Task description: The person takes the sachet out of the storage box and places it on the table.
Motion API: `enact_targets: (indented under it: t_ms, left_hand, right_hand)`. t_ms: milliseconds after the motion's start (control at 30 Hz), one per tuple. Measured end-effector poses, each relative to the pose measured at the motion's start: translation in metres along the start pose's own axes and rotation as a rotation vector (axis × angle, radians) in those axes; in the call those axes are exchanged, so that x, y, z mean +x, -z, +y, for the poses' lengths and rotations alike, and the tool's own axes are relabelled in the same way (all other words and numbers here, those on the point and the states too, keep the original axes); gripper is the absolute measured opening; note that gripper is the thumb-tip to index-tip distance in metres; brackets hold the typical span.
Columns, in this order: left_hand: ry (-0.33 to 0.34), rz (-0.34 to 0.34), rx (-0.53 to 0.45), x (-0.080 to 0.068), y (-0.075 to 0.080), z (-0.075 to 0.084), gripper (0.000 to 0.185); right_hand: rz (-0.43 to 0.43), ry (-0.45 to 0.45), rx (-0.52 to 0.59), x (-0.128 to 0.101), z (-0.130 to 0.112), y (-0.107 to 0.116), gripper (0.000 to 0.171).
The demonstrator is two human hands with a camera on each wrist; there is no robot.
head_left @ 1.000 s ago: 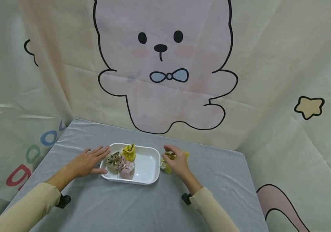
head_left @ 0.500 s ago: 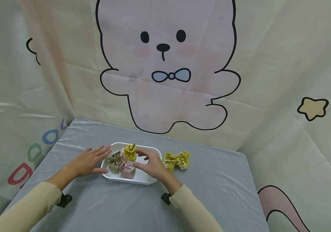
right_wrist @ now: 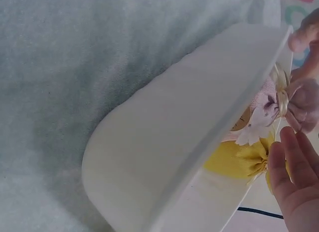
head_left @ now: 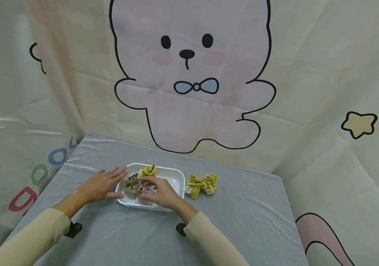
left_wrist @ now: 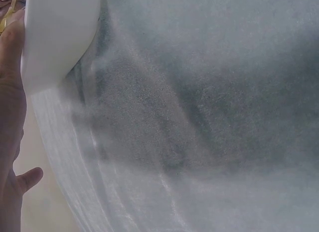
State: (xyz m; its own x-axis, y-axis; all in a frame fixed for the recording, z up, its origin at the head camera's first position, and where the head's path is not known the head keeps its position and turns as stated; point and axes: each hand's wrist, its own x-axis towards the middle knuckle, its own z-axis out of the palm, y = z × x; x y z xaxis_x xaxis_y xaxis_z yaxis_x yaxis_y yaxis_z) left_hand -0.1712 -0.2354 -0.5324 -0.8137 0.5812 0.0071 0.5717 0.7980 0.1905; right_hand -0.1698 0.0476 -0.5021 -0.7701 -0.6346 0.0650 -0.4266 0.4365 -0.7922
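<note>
I am seeing my right hand (head_left: 161,193) pinching the gathered neck of the soft, light pink cloth drawstring pouch (head_left: 145,191) inside the white plastic tray (head_left: 176,177), while my left hand (head_left: 97,186), fingers straight, is steadying the tray's near-left wall.

Left hand (head_left: 97,186) laid flat, palm down, fingers straight and slightly spread, pointed forward-right; thumb extended alongside. Left forearm in beige sleeve angled in from lower left. Right hand (head_left: 160,191) reached forward-left across body, fingers curled, fingertips (right_wrist: 299,110) pinched together. Right forearm sleeved in beige, angled in from lower right. Dark strap seen under each wrist.
</note>
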Motion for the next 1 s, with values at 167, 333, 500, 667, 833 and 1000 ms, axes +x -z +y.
enact_targets:
  t_ms: [167,333,500,667,833,1000]
  left_hand:
    - [-0.001,-0.003,-0.003,-0.001,0.001,0.0,0.088]
    - [0.002,-0.004,-0.009,-0.001,0.0,0.0,0.088]
    - [0.001,0.003,-0.006,-0.001,0.0,0.001,0.088]
    - [-0.005,0.009,0.001,-0.001,0.0,0.002,0.089]
    - [-0.001,0.009,0.003,-0.001,0.0,0.001,0.088]
    - [0.0,0.003,-0.002,-0.001,0.001,0.001,0.088]
  right_hand:
    - [-0.006,0.005,-0.016,0.002,-0.003,-0.003,0.055]
    - [-0.032,-0.023,-0.048,0.004,-0.006,-0.009,0.062]
    - [-0.017,-0.04,-0.095,0.009,-0.006,-0.016,0.064]
    - [0.016,-0.045,-0.115,0.013,-0.006,-0.022,0.061]
    - [0.035,-0.064,-0.11,0.015,-0.006,-0.025,0.058]
    - [0.054,-0.083,-0.132,0.016,-0.006,-0.028,0.055]
